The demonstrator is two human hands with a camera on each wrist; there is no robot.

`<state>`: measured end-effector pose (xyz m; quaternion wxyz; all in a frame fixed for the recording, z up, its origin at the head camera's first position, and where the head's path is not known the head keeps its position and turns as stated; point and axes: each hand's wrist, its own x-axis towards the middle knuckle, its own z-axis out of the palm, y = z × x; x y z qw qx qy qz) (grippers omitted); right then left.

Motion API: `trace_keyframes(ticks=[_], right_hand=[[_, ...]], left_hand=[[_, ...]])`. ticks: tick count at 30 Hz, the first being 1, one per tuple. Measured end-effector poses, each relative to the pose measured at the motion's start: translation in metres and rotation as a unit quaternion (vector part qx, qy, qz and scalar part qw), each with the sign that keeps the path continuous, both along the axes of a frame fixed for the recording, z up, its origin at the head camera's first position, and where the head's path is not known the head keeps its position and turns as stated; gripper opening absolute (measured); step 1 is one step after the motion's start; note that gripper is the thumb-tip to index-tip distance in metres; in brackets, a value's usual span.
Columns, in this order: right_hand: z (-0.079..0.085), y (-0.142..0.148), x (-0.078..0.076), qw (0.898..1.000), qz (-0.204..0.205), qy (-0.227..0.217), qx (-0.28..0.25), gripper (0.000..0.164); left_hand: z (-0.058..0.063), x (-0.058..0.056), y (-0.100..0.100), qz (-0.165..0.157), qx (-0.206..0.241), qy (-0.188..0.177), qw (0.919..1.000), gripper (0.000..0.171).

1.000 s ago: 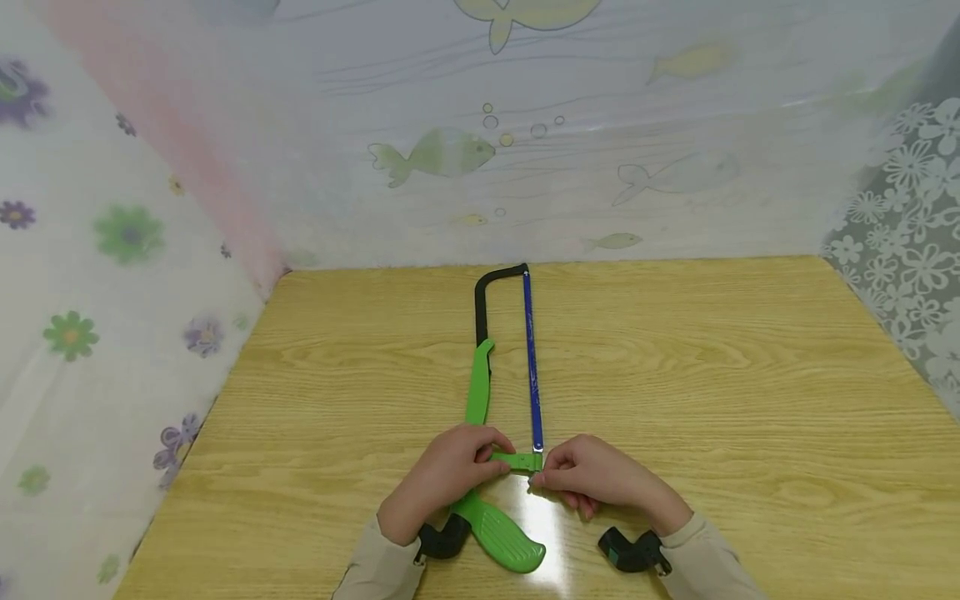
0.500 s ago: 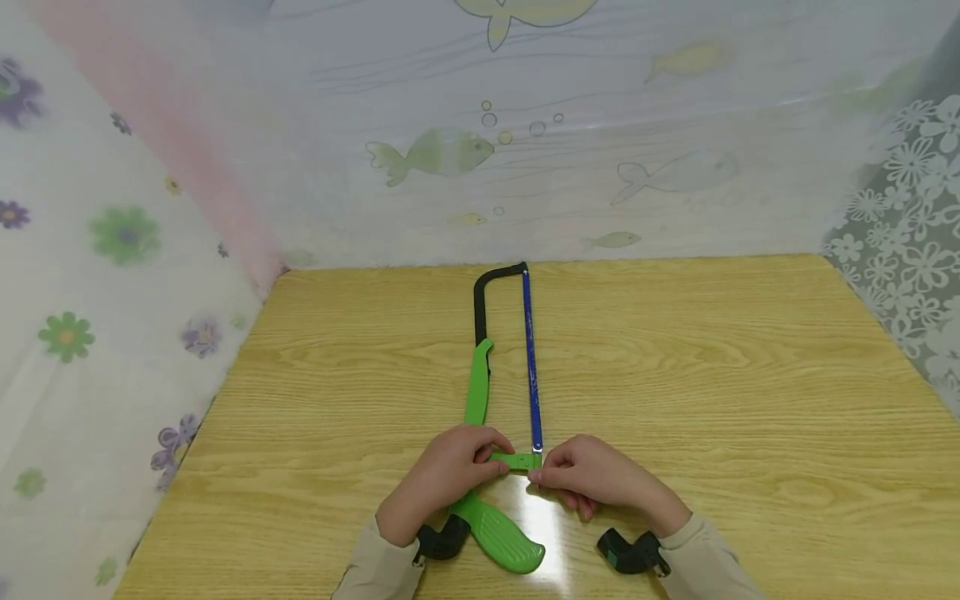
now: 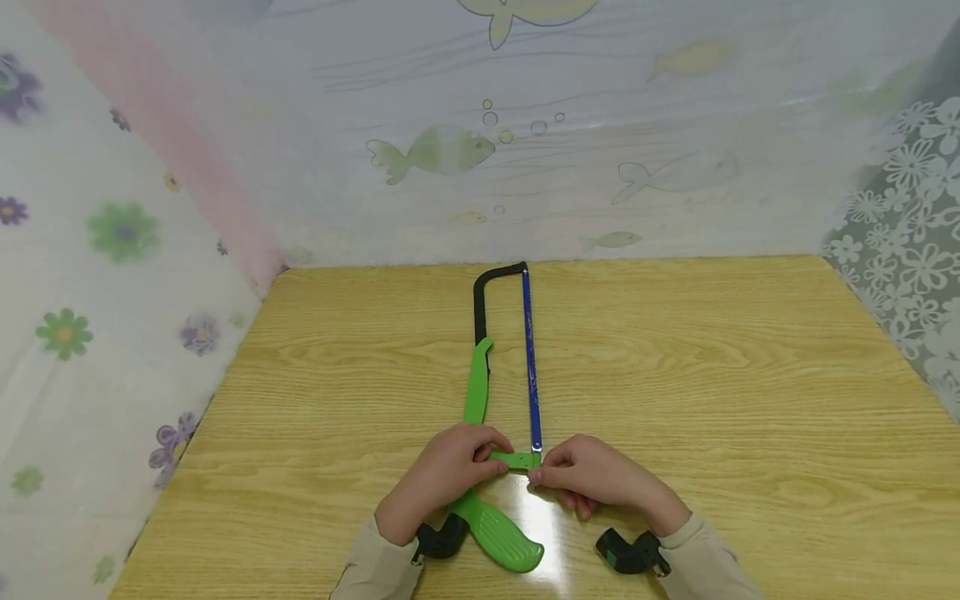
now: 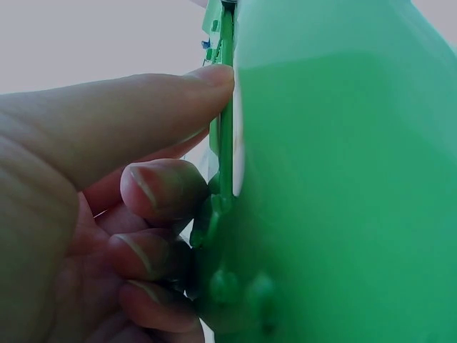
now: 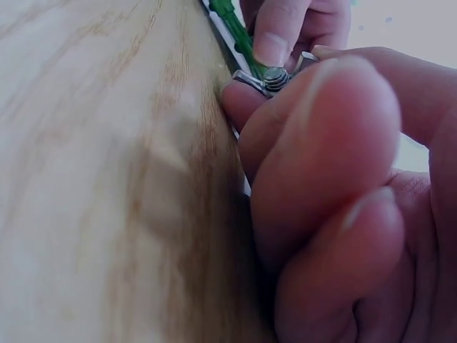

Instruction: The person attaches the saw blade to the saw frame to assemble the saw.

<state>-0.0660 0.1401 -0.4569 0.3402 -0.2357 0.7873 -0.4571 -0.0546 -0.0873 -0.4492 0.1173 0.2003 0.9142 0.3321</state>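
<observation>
A hacksaw lies on the wooden table, with a green handle [image 3: 504, 543], a black front frame [image 3: 481, 308] and a blue blade [image 3: 531, 367] running along its right side. My left hand [image 3: 450, 467] holds the green crosspiece [image 3: 521, 461] near the blade's near end; in the left wrist view its thumb [image 4: 157, 107] presses on the thin green edge. Thumb and forefinger of my right hand [image 3: 596, 473] pinch a metal wing nut [image 5: 273, 81] on a threaded bolt at that end. In the head view these fingers mostly cover the wing nut.
The table [image 3: 712, 358] meets a curtain printed with fish [image 3: 450, 150] at its back edge, and a flowered curtain [image 3: 123, 229] hangs on the left. Black wrist devices [image 3: 628, 552] sit below both hands, close to the tabletop.
The right fingertips have shifted slightly at the wing nut, which showed beyond them a second ago and is now mostly covered. The left hand and the hacksaw stay in place.
</observation>
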Motion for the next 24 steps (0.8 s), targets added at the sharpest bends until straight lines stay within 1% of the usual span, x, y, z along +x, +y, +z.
trace_keyframes(ticks=[5,14,24], right_hand=[[-0.0007,0.0006,-0.0012,1.0,0.002,-0.004,-0.004,0.042],[-0.0015,0.0,-0.0014,1.0,-0.005,-0.017,-0.012,0.04],[-0.0023,-0.0005,-0.0004,0.999,-0.026,-0.021,-0.012,0.036]], left_hand=[[0.0004,-0.0005,0.0,0.0,0.0,0.0,1.0,0.014],[-0.0002,-0.0005,-0.0002,-0.001,0.0,-0.004,1.0,0.013],[-0.0002,0.0006,0.0005,0.0,-0.003,0.0,1.0,0.012]])
